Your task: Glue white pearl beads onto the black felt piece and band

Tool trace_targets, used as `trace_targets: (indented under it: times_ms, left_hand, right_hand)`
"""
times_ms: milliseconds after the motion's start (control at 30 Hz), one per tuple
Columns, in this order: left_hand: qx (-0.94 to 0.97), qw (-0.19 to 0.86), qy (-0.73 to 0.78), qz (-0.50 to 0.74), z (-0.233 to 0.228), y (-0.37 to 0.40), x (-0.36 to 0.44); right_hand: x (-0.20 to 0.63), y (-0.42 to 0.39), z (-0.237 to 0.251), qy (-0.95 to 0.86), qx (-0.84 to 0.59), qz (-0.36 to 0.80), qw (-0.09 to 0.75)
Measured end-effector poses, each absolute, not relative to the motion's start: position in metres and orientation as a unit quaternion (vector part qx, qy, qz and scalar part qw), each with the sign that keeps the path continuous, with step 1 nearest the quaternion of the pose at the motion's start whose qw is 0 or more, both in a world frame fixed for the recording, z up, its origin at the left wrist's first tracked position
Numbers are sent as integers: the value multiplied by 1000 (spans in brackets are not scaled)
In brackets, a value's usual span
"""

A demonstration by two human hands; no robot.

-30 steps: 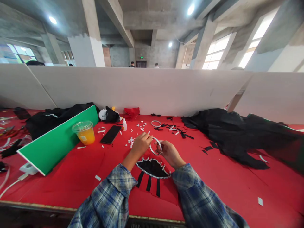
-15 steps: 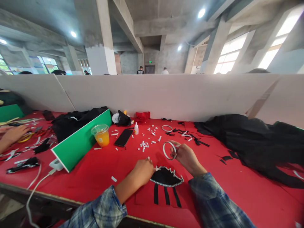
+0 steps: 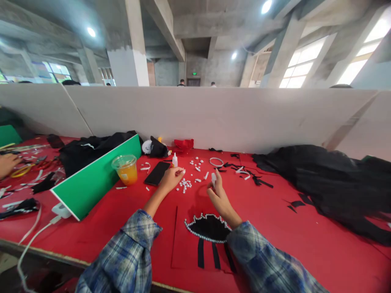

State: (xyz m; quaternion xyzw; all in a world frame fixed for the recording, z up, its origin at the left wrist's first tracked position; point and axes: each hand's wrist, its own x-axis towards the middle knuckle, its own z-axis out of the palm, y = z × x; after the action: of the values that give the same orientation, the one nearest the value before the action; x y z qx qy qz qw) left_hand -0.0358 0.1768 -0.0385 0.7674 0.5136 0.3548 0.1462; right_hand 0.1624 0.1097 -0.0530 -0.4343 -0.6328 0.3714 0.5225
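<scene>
The left hand's [image 3: 171, 179] thumb and fingertips were pinched together at a small white bit [image 3: 183, 171], too small to identify, raised just above the table. The right hand [image 3: 219, 196] gripped a pale piece [image 3: 213, 179] between thumb and fingers, at three o'clock from the left fingertips; its exact form was hard to make out.

Near the left fingertips, a cluster of white beads [image 3: 185, 185] lay at about five o'clock, and more loose beads [image 3: 197, 162] at two. The white dropper bottle [image 3: 174, 160] stood upright just beyond, at eleven o'clock, and a dark phone [image 3: 157, 173] lay flat at nine.

From the right hand, a white ring [image 3: 216, 162] lay at twelve o'clock, with black scraps [image 3: 259, 181] and a curled white strip [image 3: 244, 174] strewn between one and three. At six to seven o'clock sat a black pointed oval [image 3: 207, 228] edged with silvery beads, black strips [image 3: 200, 253] fanning out below it; the right cuff [image 3: 244, 240] overlapped its right end in view.

Farther out, a lidded cup of orange drink [image 3: 125, 170] stood at nine o'clock, before a green board [image 3: 100, 179]. A heap of black cloth [image 3: 308, 175] spread at three, another person's hand [image 3: 7, 164] showed at the far nine o'clock edge, and a pale partition [image 3: 195, 116] closed off twelve behind the red table [image 3: 284, 248].
</scene>
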Motion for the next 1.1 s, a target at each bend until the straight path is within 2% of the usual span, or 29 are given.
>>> trace_targets:
  times_ms: [167,367,533,733,833,900,967,1100]
  left_hand:
    - [812,120,477,315,-63,171,-26]
    - [873,46,425,233,-65,163,-13]
    - [831,-10,496,254,-63,172,-39]
    - [818,-18,500,284,-59,173,-45]
    - [812,17,464,353,-52,156,-22]
    - [799,109,413,423,-49,141,-4]
    - [805,177,363,435,-47,127,11]
    - [800,183,329,468,-47,113,25]
  right_hand:
    - [166,111,-51,-555,-443,430,558]
    - [168,114,-54,-547,-402,473,561]
    - [172,118,-59,-608,-387,439,536]
    - [173,115,-62,-679,-438,329,489]
    - [170,109,-61,-688,-449,300,485]
    - [167,106,-60,-689,-454,287,487]
    - [164,104,-58,-693,-460,272,484]
    - [162,102,-58,-679,-463,271,502]
